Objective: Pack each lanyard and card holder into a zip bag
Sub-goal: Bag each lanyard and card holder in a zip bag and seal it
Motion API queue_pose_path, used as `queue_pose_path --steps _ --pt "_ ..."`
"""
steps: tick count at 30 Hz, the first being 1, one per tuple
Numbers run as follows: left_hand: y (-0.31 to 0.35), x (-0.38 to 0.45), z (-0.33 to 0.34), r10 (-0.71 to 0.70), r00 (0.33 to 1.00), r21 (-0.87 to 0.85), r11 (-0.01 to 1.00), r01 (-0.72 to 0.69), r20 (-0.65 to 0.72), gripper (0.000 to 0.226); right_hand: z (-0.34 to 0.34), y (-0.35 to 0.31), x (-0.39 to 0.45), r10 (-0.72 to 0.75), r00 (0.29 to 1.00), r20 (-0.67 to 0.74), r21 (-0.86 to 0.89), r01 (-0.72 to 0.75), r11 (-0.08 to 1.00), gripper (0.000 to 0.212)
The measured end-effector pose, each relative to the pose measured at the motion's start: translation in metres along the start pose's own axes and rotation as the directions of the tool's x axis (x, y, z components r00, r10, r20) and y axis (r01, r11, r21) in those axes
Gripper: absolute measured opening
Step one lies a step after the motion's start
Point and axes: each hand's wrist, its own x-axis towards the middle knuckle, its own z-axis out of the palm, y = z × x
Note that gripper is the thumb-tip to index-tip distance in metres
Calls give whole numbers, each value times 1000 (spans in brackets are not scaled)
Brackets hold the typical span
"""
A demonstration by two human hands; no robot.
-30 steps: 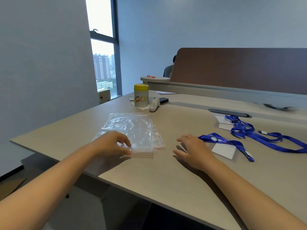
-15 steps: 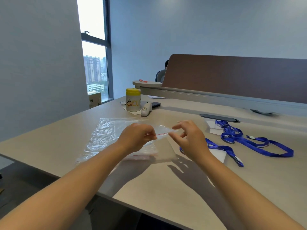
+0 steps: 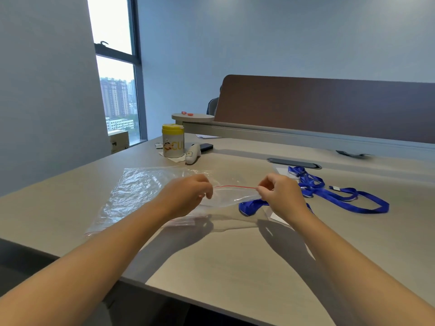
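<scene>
Two bare hands work above a beige table [image 3: 211, 260] that fills the near scene, with a brown partition [image 3: 329, 107] along its far edge. On the left of the table lies a stack of clear zip bags [image 3: 138, 196], flat and crinkled. One zip bag [image 3: 231, 195] is lifted just above the stack, its red-lined mouth stretched between the hands: the left hand [image 3: 188, 194] pinches its left end with curled fingers, and the right hand [image 3: 280, 196] pinches its right end between thumb and forefinger. Right of the hands, blue lanyards [image 3: 339, 196] sprawl on the table; a white card holder [image 3: 276, 216] lies partly hidden under the right wrist. Far left stands a yellow-lidded canister [image 3: 173, 141], with a small white handheld device [image 3: 192, 156] just beside it.
</scene>
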Motion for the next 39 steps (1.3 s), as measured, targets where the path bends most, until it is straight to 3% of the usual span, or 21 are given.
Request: queue_pose_path --steps 9,11,16,21,25,30,39 --pt "5 26 5 -183 982 -115 976 186 38 74 -17 13 4 45 994 -97 170 -28 985 33" --pt "5 34 6 -208 978 -123 970 209 19 82 -22 22 5 80 995 -58 153 -71 986 38" --pt "7 51 19 -274 962 -102 957 273 5 92 -16 45 4 160 976 147 -75 -151 986 51" --pt "8 65 35 -240 971 -97 966 241 27 94 -16 60 21 333 927 171 -391 -246 887 60" --pt "5 79 45 -218 976 -116 969 220 29 95 -13 73 35 427 866 260 -491 -262 831 45" --pt "0 106 61 -176 983 -155 971 183 59 96 -1 87 61 359 869 339 -397 -214 892 25" --pt "-1 142 67 -153 949 -221 951 218 277 97 -4 93 97 388 774 501 -264 -290 920 15"
